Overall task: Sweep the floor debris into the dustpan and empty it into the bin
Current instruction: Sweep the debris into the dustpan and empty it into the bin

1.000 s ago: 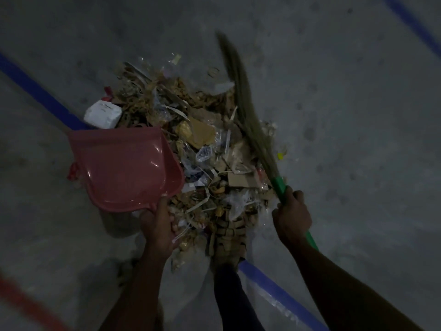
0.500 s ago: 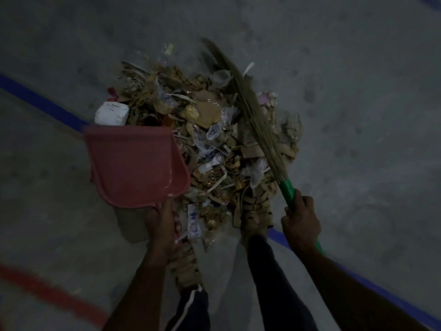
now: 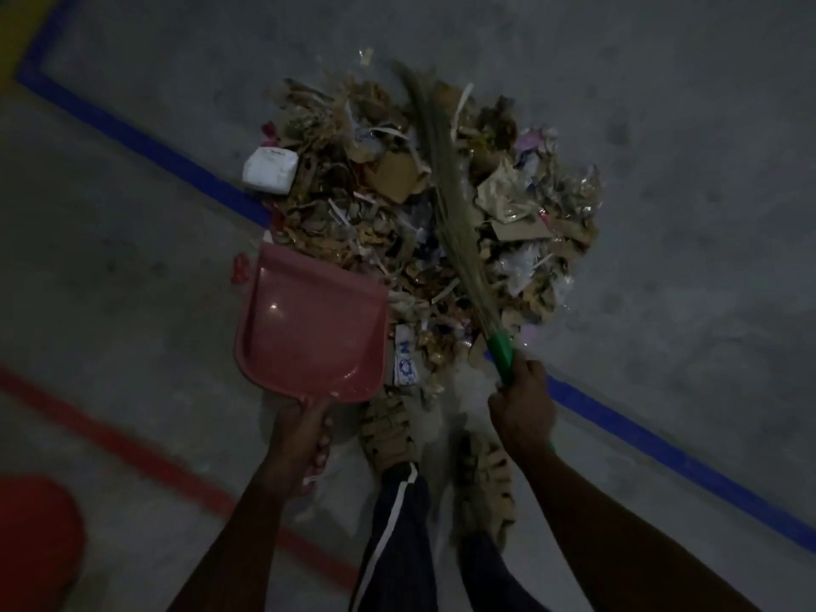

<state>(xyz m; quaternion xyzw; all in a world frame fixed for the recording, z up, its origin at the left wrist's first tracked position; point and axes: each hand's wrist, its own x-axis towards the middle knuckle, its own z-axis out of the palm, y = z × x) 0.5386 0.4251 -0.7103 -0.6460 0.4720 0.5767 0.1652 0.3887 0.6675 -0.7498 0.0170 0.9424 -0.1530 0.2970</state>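
Left hand (image 3: 300, 435) gripping dustpan (image 3: 309, 333) handle, pan now lowered against debris pile (image 3: 424, 205) edge, still empty. Right hand (image 3: 521, 404) gripping broom (image 3: 446, 205), bristles lying across pile; sweep-in beginning.

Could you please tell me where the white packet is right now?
In the head view, the white packet lies at the far left edge of the debris pile, beside the blue floor line, beyond the pink dustpan.
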